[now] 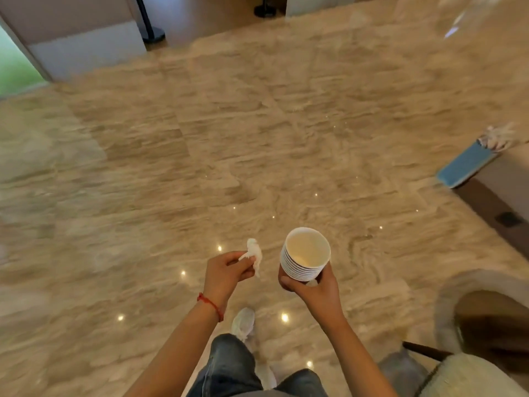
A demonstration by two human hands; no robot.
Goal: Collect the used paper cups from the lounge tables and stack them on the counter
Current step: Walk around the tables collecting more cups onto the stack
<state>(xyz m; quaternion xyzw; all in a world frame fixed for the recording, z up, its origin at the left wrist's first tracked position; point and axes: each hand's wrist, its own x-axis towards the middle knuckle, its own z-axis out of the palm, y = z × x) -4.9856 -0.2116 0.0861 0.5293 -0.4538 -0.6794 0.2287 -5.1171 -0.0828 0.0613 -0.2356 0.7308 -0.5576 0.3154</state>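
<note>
Right hand (312, 285) is gripping nested stack of white paper cups (305, 255) from below; left hand (226, 272), at 9 o'clock, is pinching crumpled white tissue (254, 255) over glossy beige marble floor (229, 138).

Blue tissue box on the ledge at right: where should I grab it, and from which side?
Judging from the blur, take the tissue box across its long sides, coming from above. Its flat blue top faces up and the tissue tuft sits at the far end.

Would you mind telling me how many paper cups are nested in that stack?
About 9, judging by the rims, all nested in one stack of cups gripped by the right hand; the hand may hide more.
</note>
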